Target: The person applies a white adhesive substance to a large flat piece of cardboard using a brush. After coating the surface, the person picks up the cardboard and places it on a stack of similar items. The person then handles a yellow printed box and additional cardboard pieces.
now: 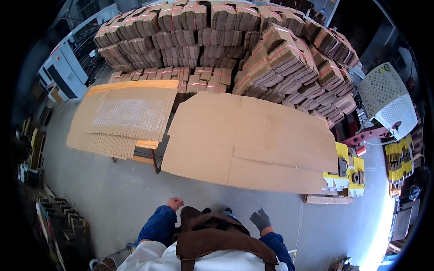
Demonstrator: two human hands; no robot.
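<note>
My left hand [175,203], bare below a blue sleeve, hangs at my side with its fingers curled in and nothing visible in it. My right hand [260,219] wears a dark grey glove; its fingers are apart and it holds nothing. Both hands stay clear of the large flat cardboard sheet [205,131] that lies ahead of me, its near edge beyond my hands. To its left, a row of overlapping narrow cardboard pieces [131,110] is spread over a wooden-edged table [147,144].
Strapped bundles of flat cardboard [181,43] are piled high behind the sheets. Yellow and white boxes [356,176] with tape rolls stand at the right end. A white machine cabinet [68,70] is at far left, and a rack of dark pieces [68,230] at lower left.
</note>
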